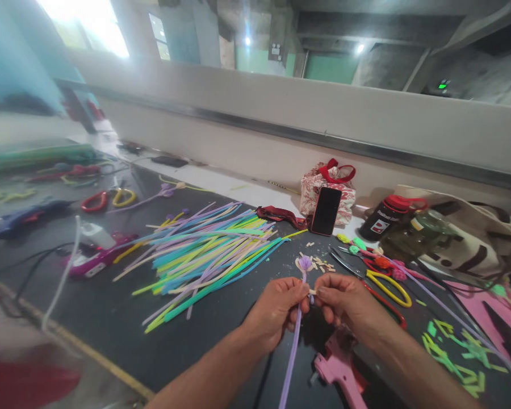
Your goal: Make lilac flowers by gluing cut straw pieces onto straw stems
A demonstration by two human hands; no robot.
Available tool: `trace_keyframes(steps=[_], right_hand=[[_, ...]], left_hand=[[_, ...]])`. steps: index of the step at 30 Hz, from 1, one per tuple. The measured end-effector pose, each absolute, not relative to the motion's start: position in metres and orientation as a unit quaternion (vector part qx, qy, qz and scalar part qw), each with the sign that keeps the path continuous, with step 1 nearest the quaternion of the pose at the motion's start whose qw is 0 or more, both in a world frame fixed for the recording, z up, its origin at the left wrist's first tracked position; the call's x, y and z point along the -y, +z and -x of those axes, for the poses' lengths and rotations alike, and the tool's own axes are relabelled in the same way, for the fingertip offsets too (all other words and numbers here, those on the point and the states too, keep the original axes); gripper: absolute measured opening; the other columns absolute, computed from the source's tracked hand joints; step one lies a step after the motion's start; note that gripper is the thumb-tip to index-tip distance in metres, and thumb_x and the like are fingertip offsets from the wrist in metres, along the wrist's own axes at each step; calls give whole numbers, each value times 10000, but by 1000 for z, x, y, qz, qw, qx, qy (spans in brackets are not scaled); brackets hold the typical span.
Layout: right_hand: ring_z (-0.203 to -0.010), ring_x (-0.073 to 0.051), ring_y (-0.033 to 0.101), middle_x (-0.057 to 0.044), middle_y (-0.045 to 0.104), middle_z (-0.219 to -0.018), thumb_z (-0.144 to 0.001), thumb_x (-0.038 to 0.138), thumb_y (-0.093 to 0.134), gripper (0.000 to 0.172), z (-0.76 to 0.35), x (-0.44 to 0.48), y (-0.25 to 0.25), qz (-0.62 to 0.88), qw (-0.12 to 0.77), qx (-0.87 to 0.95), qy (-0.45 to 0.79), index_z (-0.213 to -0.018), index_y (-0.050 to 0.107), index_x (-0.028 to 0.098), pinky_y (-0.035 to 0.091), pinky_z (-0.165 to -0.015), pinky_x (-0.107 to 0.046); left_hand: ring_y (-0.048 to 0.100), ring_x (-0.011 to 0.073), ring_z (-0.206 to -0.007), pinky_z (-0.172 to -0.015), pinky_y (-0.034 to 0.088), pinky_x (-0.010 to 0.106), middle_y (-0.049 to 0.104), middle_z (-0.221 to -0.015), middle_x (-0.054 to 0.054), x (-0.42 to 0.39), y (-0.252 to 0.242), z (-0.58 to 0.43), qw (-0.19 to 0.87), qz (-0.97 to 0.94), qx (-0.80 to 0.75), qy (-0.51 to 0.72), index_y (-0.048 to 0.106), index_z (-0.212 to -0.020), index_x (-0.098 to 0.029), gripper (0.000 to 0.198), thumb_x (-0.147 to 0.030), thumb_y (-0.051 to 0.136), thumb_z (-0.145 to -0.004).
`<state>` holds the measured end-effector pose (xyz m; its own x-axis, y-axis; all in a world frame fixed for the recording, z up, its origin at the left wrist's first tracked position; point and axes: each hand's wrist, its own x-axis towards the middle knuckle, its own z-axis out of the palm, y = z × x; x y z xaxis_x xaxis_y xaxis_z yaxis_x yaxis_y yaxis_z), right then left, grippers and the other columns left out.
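Note:
My left hand [279,307] is closed around the long purple stem of a small craft flower [305,263], just below its purple and cream head. The stem [293,358] hangs down toward me. Close against it, my right hand [343,298] pinches a short cream strip [312,292] that reaches across to the stem at my left fingertips. Beneath my hands lies a pink glue gun [338,366], its nozzle partly hidden. Several short cream pieces [321,264] are scattered just beyond the flower head.
Left of my hands spreads a pile of coloured fuzzy stems [213,250]. Yellow-and-red-handled scissors [383,284] lie to the right, near green and yellow scraps [455,352]. A phone [326,210] leans on a patterned bag [313,184]; a black bottle [381,220] stands beside a bag. A purple glue gun [93,258] lies left.

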<state>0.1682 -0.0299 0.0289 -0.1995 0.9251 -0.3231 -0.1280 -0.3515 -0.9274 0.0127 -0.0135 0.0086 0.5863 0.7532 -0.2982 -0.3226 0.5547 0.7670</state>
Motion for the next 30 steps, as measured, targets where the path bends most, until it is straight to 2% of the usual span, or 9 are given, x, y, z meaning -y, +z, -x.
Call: trace_keyframes(steps=[5, 9, 17, 24, 30], right_hand=[[-376, -42, 463, 42, 564, -484, -679, 308, 688, 191, -166, 30, 30, 501, 399, 423, 641, -645, 616, 134, 310, -382, -155], [-435, -75, 463, 44, 553, -489, -736, 280, 628, 132, -170, 29, 36, 568, 377, 513, 522, -694, 637, 155, 324, -435, -190], [-779, -156, 514, -10, 553, -782, -789, 247, 570, 128, -194, 16, 65, 489, 301, 734, 363, -696, 636, 189, 383, -725, -271], [-862, -153, 505, -10, 496, -885, -820, 254, 552, 142, -190, 18, 78, 493, 265, 767, 314, -724, 644, 203, 376, -782, -282], [-846, -148, 508, -13, 485, -893, -817, 244, 555, 131, -190, 16, 78, 486, 236, 792, 284, -741, 657, 214, 393, -778, -289]], left_hand=[[238, 6, -307, -329, 149, 154, 376, -387, -78, 12, 8, -12, 822, -340, -320, 325, 477, -551, -143, 365, -451, 631, -672], [251, 6, -301, -330, 152, 159, 374, -383, -79, 10, 6, -12, 821, -335, -329, 324, 465, -531, -145, 354, -420, 638, -671], [238, 1, -263, -291, 121, 160, 495, -434, -67, 11, 7, -11, 842, -315, -325, 293, 557, -682, -138, 198, -322, 630, -661], [235, 1, -243, -289, 130, 156, 488, -397, -68, 12, 9, -12, 846, -318, -332, 270, 555, -645, -135, 184, -301, 633, -639], [223, 4, -237, -285, 107, 171, 483, -395, -75, 12, 10, -11, 855, -323, -322, 249, 562, -673, -138, 198, -319, 630, -632]])
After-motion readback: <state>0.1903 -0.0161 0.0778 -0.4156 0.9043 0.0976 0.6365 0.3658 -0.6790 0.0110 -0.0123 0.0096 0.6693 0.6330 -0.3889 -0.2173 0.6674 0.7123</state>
